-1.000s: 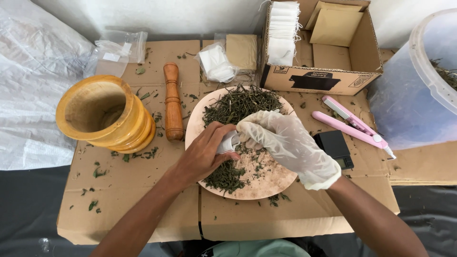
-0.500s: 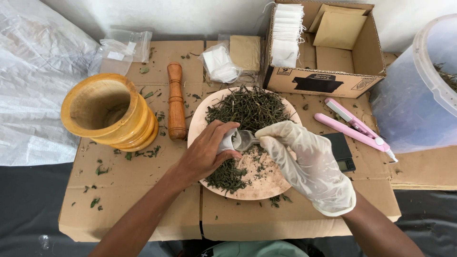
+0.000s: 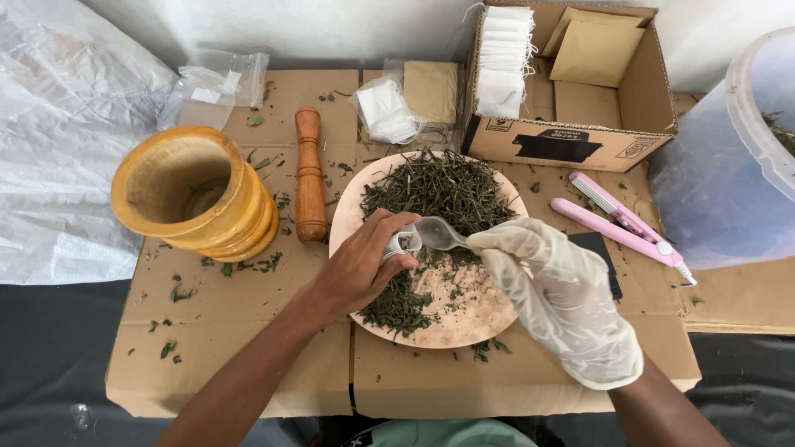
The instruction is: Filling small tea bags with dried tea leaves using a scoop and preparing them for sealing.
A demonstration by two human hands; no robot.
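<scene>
A round wooden plate [image 3: 464,327] holds a heap of dried green herbs [image 3: 443,190]. My bare left hand [image 3: 360,265] pinches a small white filter bag [image 3: 403,242] open over the plate. My gloved right hand [image 3: 559,294] holds a clear plastic spoon [image 3: 443,234], its bowl touching the mouth of the bag. Both hands hover above the middle of the plate.
A tilted wooden mortar [image 3: 195,194] and a pestle [image 3: 310,175] lie to the left. A cardboard box [image 3: 571,141] with white bags stands behind, a pink sealing tool [image 3: 621,225] to the right, a large plastic tub [image 3: 745,157] at the far right.
My right hand has drawn back to the right and brought the spoon to the bag's mouth. My left hand keeps the bag in place over the plate.
</scene>
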